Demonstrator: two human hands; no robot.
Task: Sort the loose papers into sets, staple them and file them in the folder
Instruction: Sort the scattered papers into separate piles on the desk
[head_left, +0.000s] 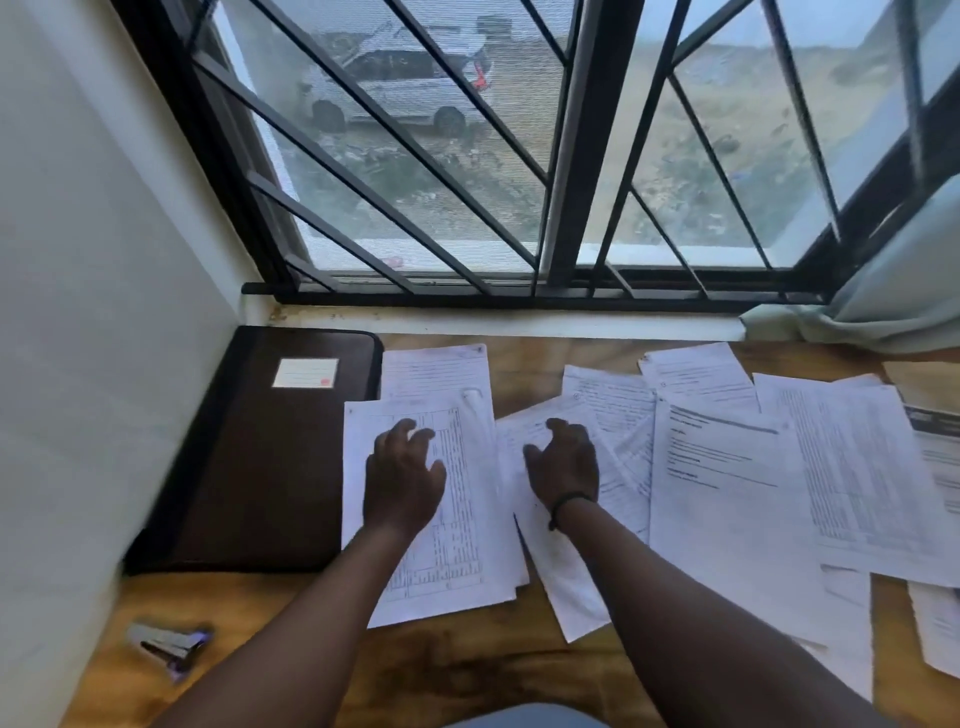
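Resting on loose papers (727, 467): left hand (402, 478), right hand (563, 465), fingers loosely spread, gripping nothing (folder (260, 457) closed, stapler (169, 647) near counter (467, 670) edge).

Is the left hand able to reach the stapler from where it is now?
Probably yes. The stapler lies uncovered on the table near the left forearm, and the left hand only rests on a sheet, holding nothing.

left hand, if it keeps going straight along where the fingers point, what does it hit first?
Likely the upper sheet lying beyond the table-printed sheet that the left hand rests on; past that, the windowsill. Depth is uncertain.
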